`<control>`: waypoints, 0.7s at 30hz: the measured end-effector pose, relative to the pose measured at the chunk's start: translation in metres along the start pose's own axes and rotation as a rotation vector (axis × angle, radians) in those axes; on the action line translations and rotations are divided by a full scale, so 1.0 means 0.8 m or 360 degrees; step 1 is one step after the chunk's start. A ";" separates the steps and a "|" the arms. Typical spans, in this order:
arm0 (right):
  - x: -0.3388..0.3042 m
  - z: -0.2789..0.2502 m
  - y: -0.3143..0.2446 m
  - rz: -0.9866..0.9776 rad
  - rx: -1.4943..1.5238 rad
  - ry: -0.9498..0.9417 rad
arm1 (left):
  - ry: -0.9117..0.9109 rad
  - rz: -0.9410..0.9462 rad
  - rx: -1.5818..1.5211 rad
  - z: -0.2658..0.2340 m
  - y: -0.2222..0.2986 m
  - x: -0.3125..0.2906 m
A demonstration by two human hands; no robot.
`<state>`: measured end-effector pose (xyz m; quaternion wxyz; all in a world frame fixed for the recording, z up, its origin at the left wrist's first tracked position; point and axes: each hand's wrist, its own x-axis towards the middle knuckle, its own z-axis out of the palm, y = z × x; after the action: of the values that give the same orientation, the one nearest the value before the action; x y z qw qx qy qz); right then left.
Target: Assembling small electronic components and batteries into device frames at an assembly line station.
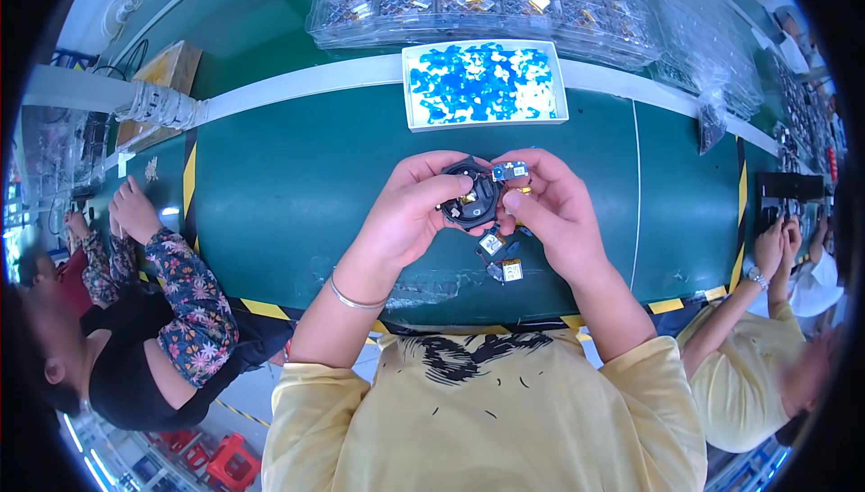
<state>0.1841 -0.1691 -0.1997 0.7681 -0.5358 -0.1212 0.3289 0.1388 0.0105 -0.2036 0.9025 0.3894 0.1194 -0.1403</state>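
Observation:
My left hand [404, 213] is closed round a round black plastic housing [485, 207], its thumb pressed onto the inside. Small metal and yellowish parts show within the housing. Between the fingers of my right hand [569, 226] is a small circuit board [511, 170], held right beside the housing's upper edge. A bit of yellow shows by the right thumb; I cannot make out what it belongs to. Below the hands, a small white-labelled module [512, 269] lies on the green mat [297, 186]. Another labelled module [491, 243] lies closer to the housing among small dark parts.
Beyond my hands stands a white box [487, 123] of blue and white small pieces. Behind a pale rail [270, 95] are stacked clear trays [487, 5] of small parts. People work on both sides, a floral sleeve [194, 303] at left. Yellow-black tape [188, 177] marks the mat.

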 end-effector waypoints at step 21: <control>0.005 0.008 0.005 0.0133 0.0219 0.0157 | 0.0129 0.0516 0.0478 0.022 -0.038 -0.007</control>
<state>0.1818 -0.1610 -0.2011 0.7938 -0.5019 -0.0377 0.3415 0.1247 -0.0213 -0.2104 0.8395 0.5388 0.0692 0.0063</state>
